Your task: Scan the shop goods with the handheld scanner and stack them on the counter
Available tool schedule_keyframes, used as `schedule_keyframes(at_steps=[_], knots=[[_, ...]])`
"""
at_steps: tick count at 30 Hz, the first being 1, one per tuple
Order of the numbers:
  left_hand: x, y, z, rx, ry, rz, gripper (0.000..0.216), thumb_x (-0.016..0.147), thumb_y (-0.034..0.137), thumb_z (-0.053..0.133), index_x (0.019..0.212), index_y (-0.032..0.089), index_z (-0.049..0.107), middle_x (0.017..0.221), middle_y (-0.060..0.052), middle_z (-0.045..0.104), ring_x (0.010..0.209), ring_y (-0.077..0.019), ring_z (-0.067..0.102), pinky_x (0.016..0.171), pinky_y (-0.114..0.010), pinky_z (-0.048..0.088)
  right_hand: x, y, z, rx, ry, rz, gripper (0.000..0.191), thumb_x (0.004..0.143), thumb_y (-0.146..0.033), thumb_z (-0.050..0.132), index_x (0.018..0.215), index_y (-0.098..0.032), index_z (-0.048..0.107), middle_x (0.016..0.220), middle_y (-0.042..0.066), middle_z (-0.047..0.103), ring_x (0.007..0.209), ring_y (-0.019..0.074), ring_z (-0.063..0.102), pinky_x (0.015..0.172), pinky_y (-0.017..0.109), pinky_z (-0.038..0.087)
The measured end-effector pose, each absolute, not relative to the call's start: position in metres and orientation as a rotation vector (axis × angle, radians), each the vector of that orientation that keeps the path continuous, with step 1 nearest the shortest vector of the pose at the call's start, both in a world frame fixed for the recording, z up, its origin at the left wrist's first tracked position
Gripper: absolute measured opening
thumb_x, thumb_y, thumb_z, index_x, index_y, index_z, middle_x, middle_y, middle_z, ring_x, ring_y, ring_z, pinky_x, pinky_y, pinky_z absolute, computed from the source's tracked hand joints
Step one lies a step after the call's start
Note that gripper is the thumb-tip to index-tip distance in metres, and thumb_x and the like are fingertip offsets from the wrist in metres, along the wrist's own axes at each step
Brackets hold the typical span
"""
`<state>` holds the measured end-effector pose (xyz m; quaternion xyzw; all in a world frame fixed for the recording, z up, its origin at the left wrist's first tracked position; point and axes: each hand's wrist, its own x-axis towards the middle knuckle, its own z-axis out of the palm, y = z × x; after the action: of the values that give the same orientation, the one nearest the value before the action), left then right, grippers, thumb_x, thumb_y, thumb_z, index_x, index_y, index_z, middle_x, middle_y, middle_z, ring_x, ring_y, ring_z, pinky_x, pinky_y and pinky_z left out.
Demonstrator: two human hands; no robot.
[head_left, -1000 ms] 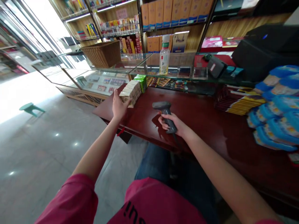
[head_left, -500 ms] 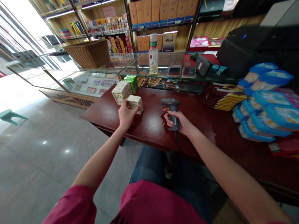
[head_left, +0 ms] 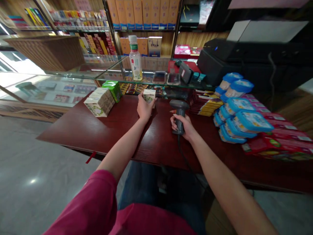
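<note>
My left hand [head_left: 144,108] is closed around a small white pack [head_left: 149,94] with a green leafy print, above the dark red wooden desk [head_left: 119,130]. Fingers and thumb hide part of its sides. To the right, my right hand [head_left: 184,125] grips the handle of a dark grey barcode scanner [head_left: 179,105], whose cord hangs toward the desk's front edge. The scanner's head is a short way from the pack, not touching it. On the left of the desk stands a block of similar white packs [head_left: 99,101], with a bright green pack [head_left: 112,89] against its back.
A glass counter [head_left: 110,73] borders the desk at the back, with a drink bottle [head_left: 136,63] on it. Brown-and-yellow packets [head_left: 204,103], stacked blue-lidded tubs [head_left: 241,119] and red packages [head_left: 278,142] line the right side. A woven basket [head_left: 46,52] stands at left.
My left hand has carried the white pack right, away from the block and closer to the scanner. The view has turned to the right. My right hand still grips the scanner.
</note>
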<state>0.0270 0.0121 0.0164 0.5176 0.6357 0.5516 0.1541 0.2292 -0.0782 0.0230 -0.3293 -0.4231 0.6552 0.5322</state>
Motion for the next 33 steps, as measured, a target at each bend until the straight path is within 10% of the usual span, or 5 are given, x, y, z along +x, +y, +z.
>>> schedule_keyframes(at_steps=[7,18,33], knots=[[-0.014,0.026,0.018,1.316,1.502,1.586,0.062,0.102,0.068,0.044,0.122,0.018,0.075,0.11,-0.01,0.079,0.112,-0.0282,0.073,0.093,-0.034,0.058,0.229,-0.078,0.024,-0.81,-0.964,1.611,0.04,0.073,-0.038,0.081,0.104,-0.021,0.063,0.061,-0.006,0.06,0.04,0.0081,0.04,0.039,0.023,0.031],[-0.037,0.03,0.008,1.374,0.787,1.076,0.067,0.085,0.057,0.082,0.135,0.015,0.067,0.137,-0.015,0.072,0.132,-0.032,0.064,0.117,-0.045,0.046,0.221,-0.097,0.033,-0.797,-1.127,1.806,0.044,0.077,-0.038,0.079,0.111,-0.02,0.059,0.064,-0.005,0.063,0.041,0.0087,0.046,0.037,0.022,0.035],[-0.007,0.018,0.018,1.435,1.048,1.251,0.06,0.077,0.032,0.089,0.13,0.012,0.069,0.128,-0.015,0.076,0.12,-0.0287,0.071,0.107,-0.044,0.056,0.216,-0.113,0.036,-1.01,-1.333,1.641,0.047,0.077,-0.044,0.081,0.111,-0.021,0.057,0.064,-0.006,0.063,0.041,0.0103,0.049,0.035,0.023,0.039]])
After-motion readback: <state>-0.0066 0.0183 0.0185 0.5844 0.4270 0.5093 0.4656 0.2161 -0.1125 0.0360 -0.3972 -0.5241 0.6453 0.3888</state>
